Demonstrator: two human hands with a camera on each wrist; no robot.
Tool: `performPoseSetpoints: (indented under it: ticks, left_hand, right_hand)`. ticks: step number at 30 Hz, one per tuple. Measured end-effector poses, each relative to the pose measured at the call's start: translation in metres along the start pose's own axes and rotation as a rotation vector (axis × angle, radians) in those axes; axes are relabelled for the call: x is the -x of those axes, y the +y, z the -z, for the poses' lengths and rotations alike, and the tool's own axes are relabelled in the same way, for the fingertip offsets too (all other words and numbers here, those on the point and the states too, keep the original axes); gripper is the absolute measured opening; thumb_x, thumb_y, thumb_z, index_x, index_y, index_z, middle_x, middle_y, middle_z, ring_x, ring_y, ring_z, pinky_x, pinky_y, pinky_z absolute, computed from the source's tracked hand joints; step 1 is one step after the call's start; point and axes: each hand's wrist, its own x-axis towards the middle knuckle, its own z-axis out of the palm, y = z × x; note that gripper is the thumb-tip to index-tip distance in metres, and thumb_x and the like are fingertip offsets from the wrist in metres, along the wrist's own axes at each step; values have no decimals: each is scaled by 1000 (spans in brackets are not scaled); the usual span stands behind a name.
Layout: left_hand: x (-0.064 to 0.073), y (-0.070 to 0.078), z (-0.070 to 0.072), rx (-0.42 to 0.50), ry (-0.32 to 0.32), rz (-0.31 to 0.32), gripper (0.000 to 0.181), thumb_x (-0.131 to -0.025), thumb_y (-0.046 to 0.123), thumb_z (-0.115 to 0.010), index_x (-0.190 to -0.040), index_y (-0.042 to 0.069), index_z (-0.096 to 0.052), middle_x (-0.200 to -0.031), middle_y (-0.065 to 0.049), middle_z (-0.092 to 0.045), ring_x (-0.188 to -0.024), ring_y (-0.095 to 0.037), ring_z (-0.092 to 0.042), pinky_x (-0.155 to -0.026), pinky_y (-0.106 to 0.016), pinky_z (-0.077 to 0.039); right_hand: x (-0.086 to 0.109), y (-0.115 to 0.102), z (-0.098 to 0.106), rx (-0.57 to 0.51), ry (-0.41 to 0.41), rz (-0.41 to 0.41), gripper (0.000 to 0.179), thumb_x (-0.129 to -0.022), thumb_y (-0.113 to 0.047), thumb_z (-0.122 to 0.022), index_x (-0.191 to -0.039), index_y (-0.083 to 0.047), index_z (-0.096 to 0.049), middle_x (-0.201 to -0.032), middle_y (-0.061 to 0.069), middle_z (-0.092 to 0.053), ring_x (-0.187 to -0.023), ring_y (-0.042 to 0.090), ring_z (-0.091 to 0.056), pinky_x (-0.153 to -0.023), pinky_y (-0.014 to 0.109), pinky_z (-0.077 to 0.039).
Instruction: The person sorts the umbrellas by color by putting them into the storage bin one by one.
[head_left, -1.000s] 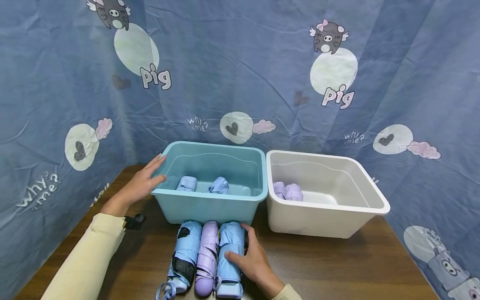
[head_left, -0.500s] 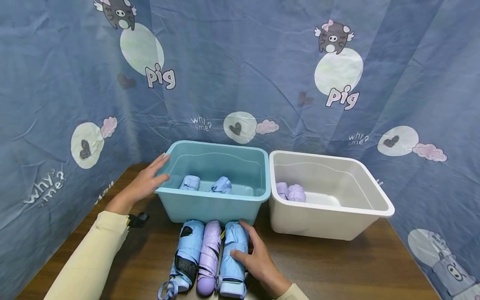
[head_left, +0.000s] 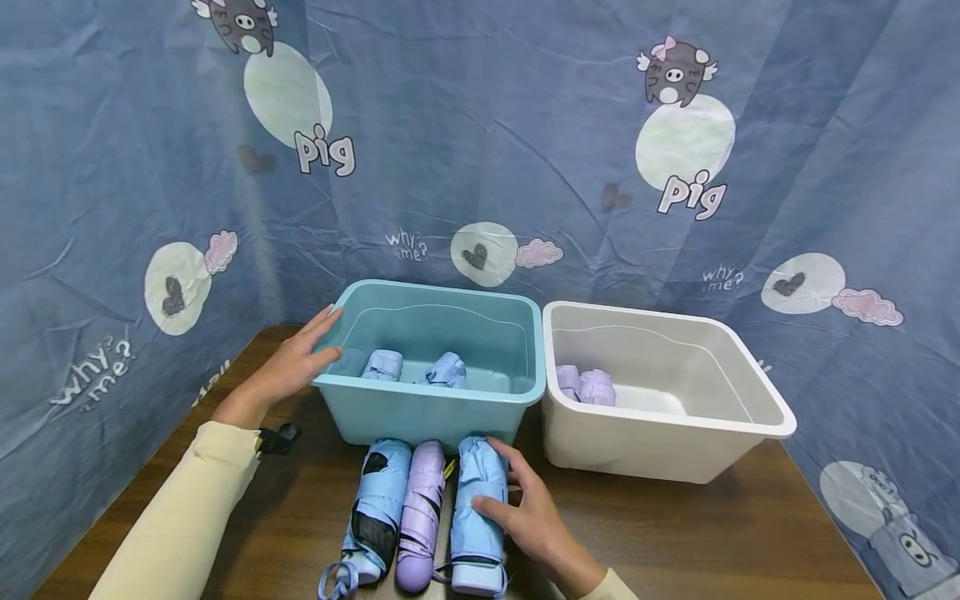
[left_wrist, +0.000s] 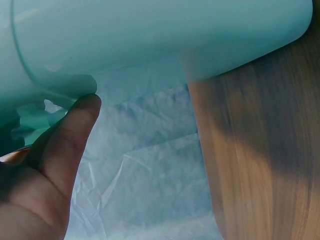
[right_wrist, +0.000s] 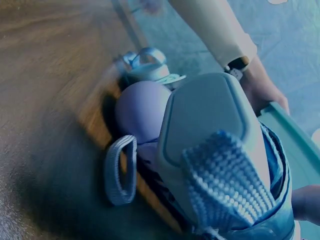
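My right hand point(head_left: 538, 521) grips a blue folded umbrella point(head_left: 477, 533), thumb across its top and other fingers along its far right side. In the right wrist view the umbrella's handle end point(right_wrist: 207, 120) and woven strap point(right_wrist: 225, 180) fill the middle. A purple folded umbrella point(head_left: 421, 517) lies beside it, with a gap between, then another blue folded umbrella point(head_left: 375, 508) with black patches. My left hand point(head_left: 288, 367) rests on the left end of the teal bin point(head_left: 427, 396), fingers extended. Its thumb point(left_wrist: 75, 145) touches the bin in the left wrist view.
Two blue rolled bundles point(head_left: 384, 365) lie inside the teal bin. A white bin point(head_left: 660, 442) stands right beside it, holding two purple bundles point(head_left: 596, 387). Both bins stand on a brown wooden table point(head_left: 675, 533) before a blue printed cloth point(head_left: 510, 125).
The right-hand blue umbrella has shifted slightly right in my right hand, widening the gap to the purple one. My left hand stays at the teal bin. The head view has turned a little.
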Motion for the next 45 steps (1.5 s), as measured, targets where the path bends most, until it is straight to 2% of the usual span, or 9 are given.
performPoseSetpoints:
  ticks: [11, 14, 20, 28, 33, 39, 45]
  left_hand:
    - [1, 0, 0, 3, -4, -8, 71, -98, 23, -49, -156, 9, -11, -161, -15, 2, -144, -46, -2, -105, -70, -14]
    - [0, 0, 0, 2, -4, -7, 71, -98, 23, -49, -156, 9, -11, -161, -15, 2, -144, -45, -2, -105, -69, -14]
    - [-2, -1, 1, -13, -5, -6, 71, -98, 25, -48, -156, 10, -10, -161, -15, 3, -144, -46, -2, -105, -69, -14]
    - [-2, 0, 0, -7, -5, 10, 71, -98, 25, -48, -156, 10, -10, -161, -16, 2, -143, -46, -4, -104, -70, -16]
    - [-1, 0, 2, -6, -7, 4, 71, -99, 26, -47, -156, 11, -9, -161, -14, 4, -144, -46, -2, -104, -70, -16]
    - [-2, -1, 3, -13, 2, -7, 70, -98, 24, -47, -156, 9, -10, -161, -16, 2, -143, -47, -2, -104, -71, -14]
    - [-3, -1, 0, -2, -5, -5, 70, -98, 23, -48, -156, 9, -10, -161, -17, 2, -144, -46, -1, -105, -70, -12]
  right_hand:
    - [14, -24, 9, -40, -68, -41, 69, -84, -18, -74, -144, -29, -43, -127, 14, -53, -101, 23, -55, -79, 37, -49]
    - [18, -32, 12, -50, -85, -36, 69, -85, -19, -73, -145, -31, -41, -125, 15, -53, -100, 24, -56, -78, 37, -50]
    - [27, -47, 19, -63, -115, 1, 67, -87, -21, -71, -145, -36, -40, -123, 14, -53, -103, 26, -58, -84, 38, -48]
    - [35, -72, 29, -103, -143, 33, 67, -88, -18, -71, -146, -33, -39, -124, 15, -54, -106, 27, -59, -88, 33, -48]
    - [34, -89, 35, -154, -176, 23, 68, -89, -16, -70, -146, -35, -38, -123, 19, -52, -105, 30, -59, -83, 36, -52]
    - [26, -107, 43, -162, -180, 33, 69, -89, -14, -70, -145, -37, -38, -127, 21, -51, -104, 31, -62, -80, 39, -54]
    - [13, -123, 52, -172, -185, 92, 70, -90, -11, -67, -148, -31, -35, -125, 25, -53, -103, 31, -63, -78, 40, -55]
